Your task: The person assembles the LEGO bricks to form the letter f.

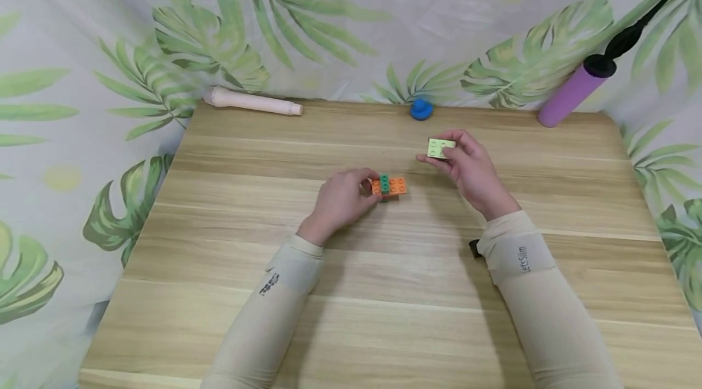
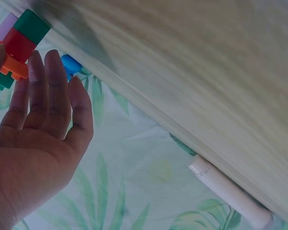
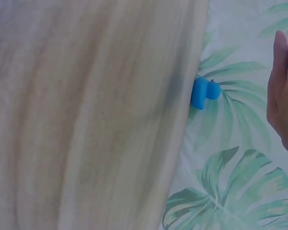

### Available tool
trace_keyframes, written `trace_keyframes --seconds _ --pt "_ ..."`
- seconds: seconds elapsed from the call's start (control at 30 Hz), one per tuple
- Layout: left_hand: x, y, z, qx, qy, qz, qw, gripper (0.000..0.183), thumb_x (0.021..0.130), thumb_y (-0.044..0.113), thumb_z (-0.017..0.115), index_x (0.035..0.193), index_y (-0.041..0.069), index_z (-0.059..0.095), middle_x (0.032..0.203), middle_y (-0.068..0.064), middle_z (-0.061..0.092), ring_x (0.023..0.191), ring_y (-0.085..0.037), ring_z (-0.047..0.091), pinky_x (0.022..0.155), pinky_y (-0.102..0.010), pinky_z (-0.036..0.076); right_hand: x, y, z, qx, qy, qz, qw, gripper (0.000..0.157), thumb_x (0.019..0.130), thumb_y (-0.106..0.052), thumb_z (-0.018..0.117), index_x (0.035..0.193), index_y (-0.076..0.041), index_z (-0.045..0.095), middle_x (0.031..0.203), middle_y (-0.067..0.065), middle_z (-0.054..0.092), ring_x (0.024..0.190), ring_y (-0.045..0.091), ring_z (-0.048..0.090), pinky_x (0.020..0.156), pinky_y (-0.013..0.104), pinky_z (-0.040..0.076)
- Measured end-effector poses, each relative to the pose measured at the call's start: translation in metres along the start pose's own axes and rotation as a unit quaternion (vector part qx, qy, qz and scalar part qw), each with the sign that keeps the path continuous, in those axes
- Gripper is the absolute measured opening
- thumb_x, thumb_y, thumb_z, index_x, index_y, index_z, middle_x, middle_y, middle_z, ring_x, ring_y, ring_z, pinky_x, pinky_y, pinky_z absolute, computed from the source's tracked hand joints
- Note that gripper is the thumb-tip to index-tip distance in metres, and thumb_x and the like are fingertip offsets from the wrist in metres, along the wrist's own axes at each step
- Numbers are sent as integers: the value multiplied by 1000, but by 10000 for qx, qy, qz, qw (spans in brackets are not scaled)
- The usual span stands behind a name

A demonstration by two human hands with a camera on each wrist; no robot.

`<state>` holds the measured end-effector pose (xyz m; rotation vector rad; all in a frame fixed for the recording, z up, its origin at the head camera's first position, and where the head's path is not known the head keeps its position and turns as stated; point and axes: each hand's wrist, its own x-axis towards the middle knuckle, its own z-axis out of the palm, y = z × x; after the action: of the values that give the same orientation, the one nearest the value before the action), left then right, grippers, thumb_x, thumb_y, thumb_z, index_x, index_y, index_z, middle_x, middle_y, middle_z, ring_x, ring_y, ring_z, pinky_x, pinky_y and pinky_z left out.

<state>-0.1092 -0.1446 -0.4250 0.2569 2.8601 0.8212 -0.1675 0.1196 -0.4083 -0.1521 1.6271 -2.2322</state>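
Note:
My left hand [image 1: 341,199] pinches a joined stack of toy building bricks [image 1: 396,186] between thumb and fingers. From above, the stack shows orange with a green brick across it. In the left wrist view, a red brick [image 2: 19,45], a dark green brick [image 2: 32,27] and a lilac brick [image 2: 6,27] also belong to it. Farther right and back, my right hand [image 1: 474,175] holds a light green brick [image 1: 440,148], studs facing the head camera, with the thumb on it. In the right wrist view only part of that hand [image 3: 285,100] shows; its brick is out of sight.
A blue toy duck [image 1: 421,110] sits at the back edge of the wooden table [image 1: 384,316]. The pale pink microphone-shaped thing [image 1: 255,102] lies back left. Back right stands a purple pump [image 1: 576,93] with a black top. A small black object [image 1: 475,248] is beside the right sleeve.

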Motion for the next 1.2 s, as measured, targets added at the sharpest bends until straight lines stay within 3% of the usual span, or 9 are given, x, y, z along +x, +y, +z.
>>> trace_keyframes --seconds 0.23,0.37,0.47,0.53,0.67,0.8,1.0,1.2 --pt "1 -1 0 8 26 10 10000 36 95 30 81 128 16 74 107 -1 76 78 -16 64 63 -30 49 3 4 1 -443 205 43 9988 38 99 16 58 128 -7 48 139 10 46 105 14 77 98 22 56" --pt "2 0 1 24 25 16 10000 36 95 30 81 128 15 74 108 -1 77 79 -16 64 65 -30 50 3 5 3 -985 254 24 9948 39 100 9 65 133 -4 50 138 11 51 107 12 75 96 21 57" --pt "2 1 1 41 9 6 10000 37 96 30 80 128 16 74 109 -1 77 81 -16 65 67 -31 51 1 4 7 -1819 307 176 9827 42 100 -3 72 138 -2 55 138 12 57 111 10 69 92 20 57" --pt "2 1 0 52 -3 -8 10000 37 96 30 80 129 16 73 109 -1 77 83 -16 65 68 -31 52 0 5 12 -2486 283 240 9679 44 99 -13 77 138 -4 59 135 10 61 111 13 64 88 19 55" --pt "3 1 0 33 -20 -48 10000 36 95 30 80 128 16 73 110 -2 76 86 -17 66 71 -33 54 -2 7 22 -3229 18 26 9464 45 100 -25 77 139 -7 63 131 9 64 109 20 60 86 20 53" --pt "3 2 0 7 -14 -48 10000 36 95 30 81 128 15 74 110 -2 76 87 -18 66 73 -34 55 -2 9 30 -3393 -150 -214 9403 42 101 -29 75 137 -10 64 129 9 66 108 22 61 87 22 53" --pt "3 2 -1 -23 -1 10 10000 37 95 29 81 128 15 73 109 -2 76 87 -17 67 72 -34 54 -2 12 37 -3674 -44 -326 9295 38 96 -29 82 127 -12 70 122 7 72 99 23 64 82 23 52" --pt "1 1 -1 25 -32 28 10000 38 95 29 81 130 15 73 109 -2 77 87 -17 67 72 -33 54 -2 17 42 -3751 -274 -404 9257 33 95 -21 83 125 -12 72 124 7 74 111 24 69 96 37 55"
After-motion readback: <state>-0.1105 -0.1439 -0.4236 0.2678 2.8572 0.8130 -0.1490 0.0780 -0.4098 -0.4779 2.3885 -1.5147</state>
